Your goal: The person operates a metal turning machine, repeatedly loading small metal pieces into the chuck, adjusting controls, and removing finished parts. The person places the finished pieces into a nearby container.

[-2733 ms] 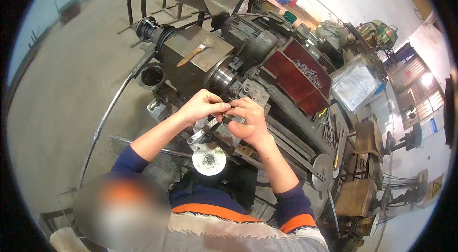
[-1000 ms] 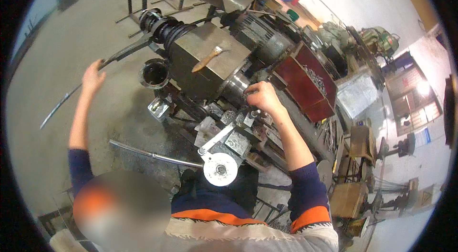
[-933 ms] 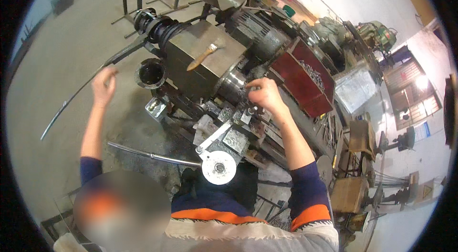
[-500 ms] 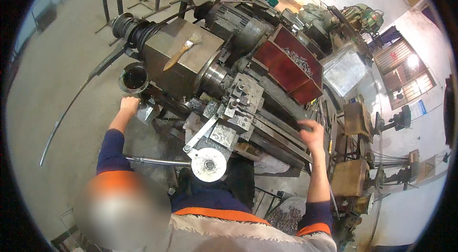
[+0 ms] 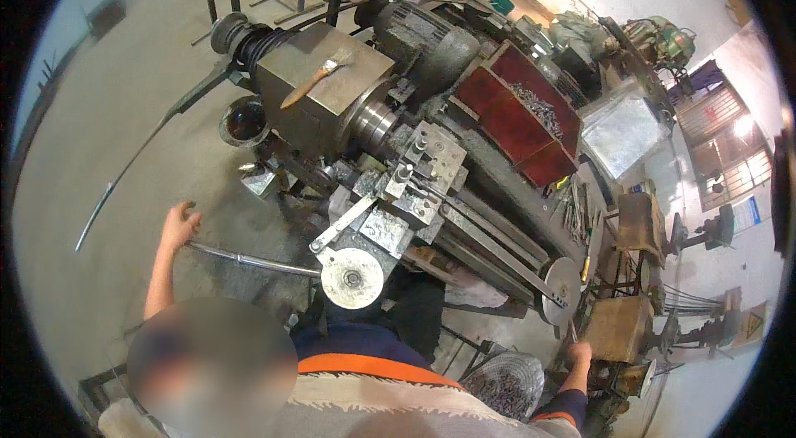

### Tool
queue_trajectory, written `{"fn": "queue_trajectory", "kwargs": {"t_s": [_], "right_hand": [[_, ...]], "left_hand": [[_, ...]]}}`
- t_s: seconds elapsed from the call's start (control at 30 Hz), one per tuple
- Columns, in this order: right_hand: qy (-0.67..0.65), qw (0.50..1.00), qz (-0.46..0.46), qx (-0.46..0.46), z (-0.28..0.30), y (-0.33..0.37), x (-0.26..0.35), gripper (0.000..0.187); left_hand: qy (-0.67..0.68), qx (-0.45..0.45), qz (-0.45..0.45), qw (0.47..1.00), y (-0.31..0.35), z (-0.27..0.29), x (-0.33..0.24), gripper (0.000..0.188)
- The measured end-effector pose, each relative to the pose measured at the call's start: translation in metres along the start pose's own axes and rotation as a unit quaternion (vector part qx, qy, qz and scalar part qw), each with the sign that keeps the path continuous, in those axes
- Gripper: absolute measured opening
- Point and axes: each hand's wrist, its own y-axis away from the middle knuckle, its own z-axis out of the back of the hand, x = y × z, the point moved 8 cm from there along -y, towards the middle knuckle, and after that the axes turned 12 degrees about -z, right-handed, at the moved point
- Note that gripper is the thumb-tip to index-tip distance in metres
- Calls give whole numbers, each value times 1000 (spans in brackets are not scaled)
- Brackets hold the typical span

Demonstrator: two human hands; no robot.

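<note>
A small metal lathe [image 5: 323, 77] stands in front of me, its round chuck [image 5: 373, 123] shiny and its tool post [image 5: 419, 160] of grey steel. My left hand [image 5: 178, 227] is at the outer end of a long metal lever [image 5: 257, 261], fingers loosely bent and apart, with no grip on it visible. That lever reaches to a whitish round handwheel [image 5: 351, 278] at the machine's front. Low at the right, my right hand [image 5: 580, 352] is closed round a thin handle [image 5: 572, 329] beside a grey disc [image 5: 561, 292]. Part of that grip is hidden.
A wooden-handled brush [image 5: 311, 83] lies on the lathe's housing. Behind the bed sits a dark red bin [image 5: 502, 102] with small metal pieces. A round container [image 5: 506, 384] of similar pieces stands low near my right arm. A dark cup [image 5: 245, 120] hangs at the left.
My left hand has left the spot under the dark cup and come down to the lever's end. My right hand has moved down and right onto the handle. The grey disc now shows.
</note>
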Motion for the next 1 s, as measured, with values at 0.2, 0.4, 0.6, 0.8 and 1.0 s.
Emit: {"fn": "queue_trajectory", "kwargs": {"t_s": [0.2, 0.4, 0.6, 0.8, 1.0], "right_hand": [[-39, 995, 6, -86, -29, 30, -3, 34], [-167, 976, -62, -125, -44, 113, -17, 35], [-255, 953, -44, -157, -48, 154, -7, 33], [-260, 954, -55, -136, -51, 159, -7, 35], [-264, 947, -82, -162, -38, 176, -2, 36]], "left_hand": [[64, -189, 62, 978, 39, 9, 24, 27], [42, -238, 53, 969, 31, 11, 18, 28], [79, -293, 55, 951, 21, 13, 16, 28], [76, -301, 42, 950, 6, 18, 9, 26], [94, -293, 51, 950, 6, 18, -8, 25]]}}
